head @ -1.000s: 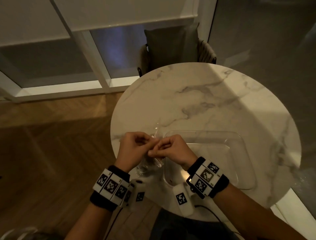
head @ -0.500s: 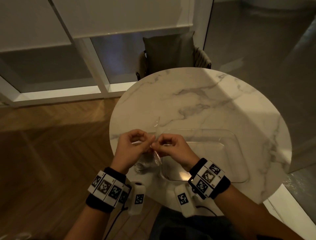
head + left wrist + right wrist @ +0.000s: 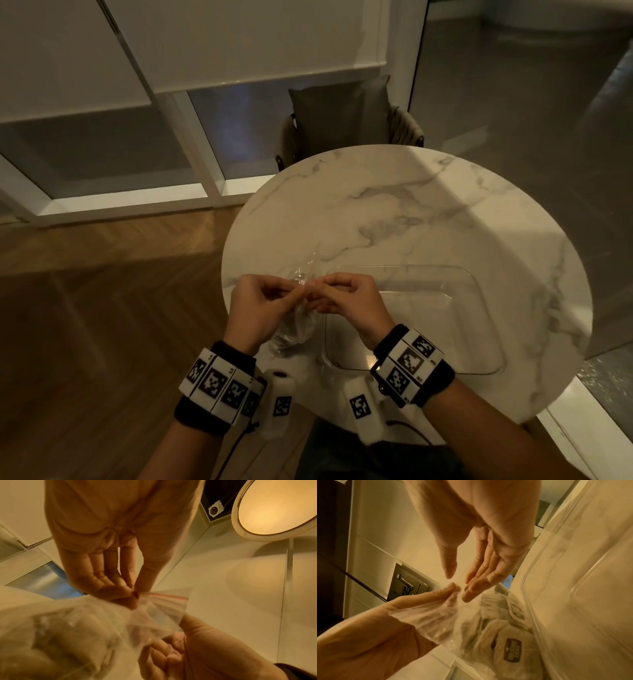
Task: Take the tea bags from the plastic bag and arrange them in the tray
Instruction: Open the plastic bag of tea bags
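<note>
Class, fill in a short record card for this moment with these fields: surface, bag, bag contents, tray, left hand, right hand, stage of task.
surface: round marble table
bag: clear plastic bag with a red zip strip, held just above the table, left of the tray
bag contents: tea bags with dark labels, all inside
tray: clear tray, no tea bags in it
left hand: pinches the bag's top edge
right hand: pinches the bag's top edge opposite
stage of task: opening the bag; no tea bag taken out yet
</note>
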`<state>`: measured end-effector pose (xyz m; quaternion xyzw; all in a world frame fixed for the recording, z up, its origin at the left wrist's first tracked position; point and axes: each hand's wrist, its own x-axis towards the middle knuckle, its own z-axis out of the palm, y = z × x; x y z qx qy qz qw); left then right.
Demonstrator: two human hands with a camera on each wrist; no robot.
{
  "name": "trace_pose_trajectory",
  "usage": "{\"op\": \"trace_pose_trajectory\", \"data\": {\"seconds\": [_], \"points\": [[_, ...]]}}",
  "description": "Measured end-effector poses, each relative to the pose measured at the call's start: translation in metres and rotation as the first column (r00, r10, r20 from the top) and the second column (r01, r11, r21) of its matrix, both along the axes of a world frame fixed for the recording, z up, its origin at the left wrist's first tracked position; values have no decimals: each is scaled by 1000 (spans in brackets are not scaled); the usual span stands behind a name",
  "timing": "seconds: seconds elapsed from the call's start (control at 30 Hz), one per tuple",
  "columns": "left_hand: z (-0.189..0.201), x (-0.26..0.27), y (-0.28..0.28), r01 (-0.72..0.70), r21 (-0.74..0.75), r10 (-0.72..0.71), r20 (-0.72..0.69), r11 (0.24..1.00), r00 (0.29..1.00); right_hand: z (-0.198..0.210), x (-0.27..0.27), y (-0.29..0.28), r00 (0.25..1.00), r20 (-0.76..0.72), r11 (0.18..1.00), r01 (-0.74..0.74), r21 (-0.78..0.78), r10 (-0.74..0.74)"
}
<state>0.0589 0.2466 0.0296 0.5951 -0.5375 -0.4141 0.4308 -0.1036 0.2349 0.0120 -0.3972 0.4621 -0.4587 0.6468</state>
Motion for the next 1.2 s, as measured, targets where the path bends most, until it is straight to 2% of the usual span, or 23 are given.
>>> {"op": "trace_pose_trajectory", "data": {"seconds": [0.3, 0.5, 0.7, 1.03, 1.2], "points": [[-3, -3, -1, 70, 1, -70, -47, 998, 996, 5, -1, -3, 999, 32, 1000, -10, 29, 9], [0, 1, 2, 82, 26, -76, -183, 996, 980, 6, -2, 1, 998, 60, 999, -37, 23, 35], [5, 0, 1, 118, 68, -105, -173, 991, 979, 7, -7, 1, 999, 33, 1000, -23, 18, 22], [10, 0, -4, 213, 157, -189, -156, 964, 970, 6, -16, -6, 996, -1, 996, -88, 13, 88], [15, 0, -6, 215, 181, -176, -210, 960, 962, 7, -17, -11, 992, -11, 992, -123, -14, 123]]}}
